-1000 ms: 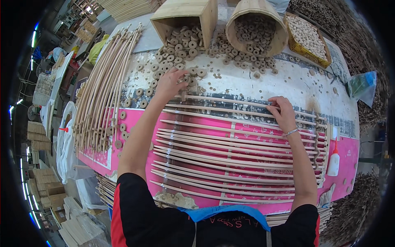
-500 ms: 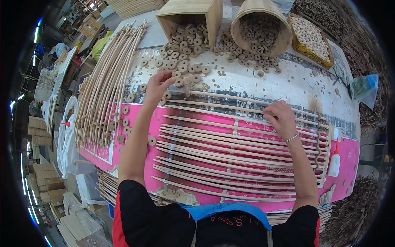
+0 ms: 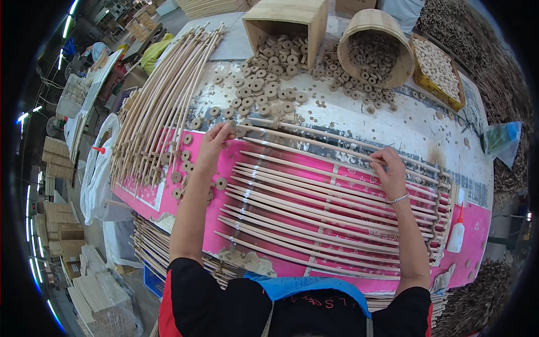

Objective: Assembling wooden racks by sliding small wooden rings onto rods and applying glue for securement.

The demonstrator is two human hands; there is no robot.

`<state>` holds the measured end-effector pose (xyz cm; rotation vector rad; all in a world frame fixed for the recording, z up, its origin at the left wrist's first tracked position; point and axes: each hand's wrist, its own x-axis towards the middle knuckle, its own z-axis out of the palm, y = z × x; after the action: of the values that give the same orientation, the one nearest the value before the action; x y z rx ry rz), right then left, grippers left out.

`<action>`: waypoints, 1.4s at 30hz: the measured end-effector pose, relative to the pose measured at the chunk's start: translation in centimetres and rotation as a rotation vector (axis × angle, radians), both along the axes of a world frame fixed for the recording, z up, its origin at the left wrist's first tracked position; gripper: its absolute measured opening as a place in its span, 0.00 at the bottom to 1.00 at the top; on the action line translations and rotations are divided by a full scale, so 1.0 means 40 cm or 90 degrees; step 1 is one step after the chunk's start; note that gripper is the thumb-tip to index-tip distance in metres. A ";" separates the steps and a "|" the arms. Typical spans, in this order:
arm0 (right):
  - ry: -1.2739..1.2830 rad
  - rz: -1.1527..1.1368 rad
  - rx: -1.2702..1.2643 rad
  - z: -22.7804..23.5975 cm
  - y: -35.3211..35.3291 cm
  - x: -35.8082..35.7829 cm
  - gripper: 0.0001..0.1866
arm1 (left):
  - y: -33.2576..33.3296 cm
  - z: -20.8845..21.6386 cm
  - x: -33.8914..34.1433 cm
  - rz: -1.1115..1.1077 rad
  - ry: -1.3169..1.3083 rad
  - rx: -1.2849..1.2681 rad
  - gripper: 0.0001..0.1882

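Observation:
My left hand [image 3: 213, 144] pinches a small round wooden disc [image 3: 232, 126] between thumb and fingertips, at the left end of a thin wooden rod [image 3: 306, 138]. Whether the rod's tip is inside the disc's hole I cannot tell. Farther right, my right hand [image 3: 389, 167] has its fingers closed on that same rod. Behind it lies another rod [image 3: 331, 134] with a disc [image 3: 275, 122] around it near its left end. Several more rods [image 3: 303, 197] lie side by side in front, their right ends joined by discs or rings [image 3: 435, 213].
Loose discs spill from a square wooden box [image 3: 314, 33] and a wooden tub [image 3: 405, 63]. A yellow-edged tray [image 3: 453, 102] holds pale round pieces. Bundled rods [image 3: 163, 95] lie at the left. A white glue bottle [image 3: 457, 233] with red tip sits on the right of the pink sheet [image 3: 474, 216].
My left hand has moved from the loose discs toward me, to the rod's left end, with a disc now in its fingers. My right hand stays on the rod. The whole view has shifted slightly.

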<state>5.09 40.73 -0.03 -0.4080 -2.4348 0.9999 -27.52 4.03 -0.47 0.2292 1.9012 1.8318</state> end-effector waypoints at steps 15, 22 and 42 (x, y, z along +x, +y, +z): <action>-0.029 -0.002 -0.028 -0.006 0.021 0.016 0.07 | 0.020 -0.008 0.016 -0.051 -0.127 0.147 0.15; -0.008 0.017 -0.039 0.007 0.010 0.009 0.07 | 0.081 0.011 0.062 -0.072 -0.120 0.125 0.14; -0.055 -0.007 0.152 0.005 0.025 0.011 0.08 | 0.137 0.021 0.108 -0.089 -0.107 0.065 0.19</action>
<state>5.52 41.74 0.17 -0.3874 -2.5876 0.6887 -23.21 9.51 0.36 0.2285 1.6388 1.7969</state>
